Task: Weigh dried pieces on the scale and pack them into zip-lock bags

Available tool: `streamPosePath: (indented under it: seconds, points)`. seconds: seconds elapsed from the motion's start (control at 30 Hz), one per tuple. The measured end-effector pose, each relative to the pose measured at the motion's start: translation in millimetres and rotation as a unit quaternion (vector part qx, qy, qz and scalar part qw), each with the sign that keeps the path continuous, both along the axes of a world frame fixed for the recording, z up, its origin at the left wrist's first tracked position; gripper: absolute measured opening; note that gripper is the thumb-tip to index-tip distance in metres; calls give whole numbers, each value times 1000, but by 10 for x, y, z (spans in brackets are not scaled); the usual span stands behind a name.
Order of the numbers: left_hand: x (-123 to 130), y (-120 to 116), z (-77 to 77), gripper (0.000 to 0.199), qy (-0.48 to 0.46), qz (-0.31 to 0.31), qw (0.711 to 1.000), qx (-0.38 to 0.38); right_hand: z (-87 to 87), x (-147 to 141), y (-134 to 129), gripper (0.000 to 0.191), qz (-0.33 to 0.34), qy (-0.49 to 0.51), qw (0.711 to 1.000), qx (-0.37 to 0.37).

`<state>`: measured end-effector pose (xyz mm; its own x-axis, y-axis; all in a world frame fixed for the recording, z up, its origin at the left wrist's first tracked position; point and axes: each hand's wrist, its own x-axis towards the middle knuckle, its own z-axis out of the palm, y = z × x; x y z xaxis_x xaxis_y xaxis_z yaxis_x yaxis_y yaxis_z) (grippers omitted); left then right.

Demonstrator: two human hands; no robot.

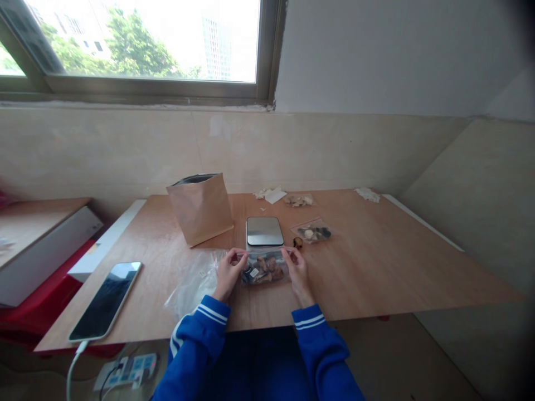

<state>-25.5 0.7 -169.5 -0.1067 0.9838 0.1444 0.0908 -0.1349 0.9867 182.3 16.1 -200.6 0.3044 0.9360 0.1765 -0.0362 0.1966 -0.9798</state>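
Observation:
A clear zip bag (pixel 264 268) with brown dried pieces and a small white packet inside lies near the table's front edge. My left hand (pixel 229 273) pinches its upper left corner, and my right hand (pixel 297 273) pinches the upper right corner. Just behind the bag is a small scale (pixel 264 231) with a bare metal plate. One brown dried piece (pixel 297 242) rests beside the scale, behind my right hand. Clear plastic bags (pixel 194 284) lie partly beside and under my left hand. A brown paper pouch (pixel 201 209) stands open at the back left.
Two more filled bags, one with dark and pale pieces (pixel 314 233) and one with pale slices (pixel 299 200), lie right of the scale. A phone (pixel 106 301) with a cable is at the left. Crumpled tissue (pixel 367 194) and white paper (pixel 275 195) lie near the wall.

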Motion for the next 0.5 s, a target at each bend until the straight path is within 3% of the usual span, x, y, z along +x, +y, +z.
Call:
streamPosePath:
  seconds: [0.23,0.5]
  points:
    - [0,-19,42,31,-28,-50,998,-16,62,-26,-28,31,46,0,999,-7]
    - [10,-8,-2,33,-19,-8,1000,-9,56,-50,-29,29,21,-19,1000,4]
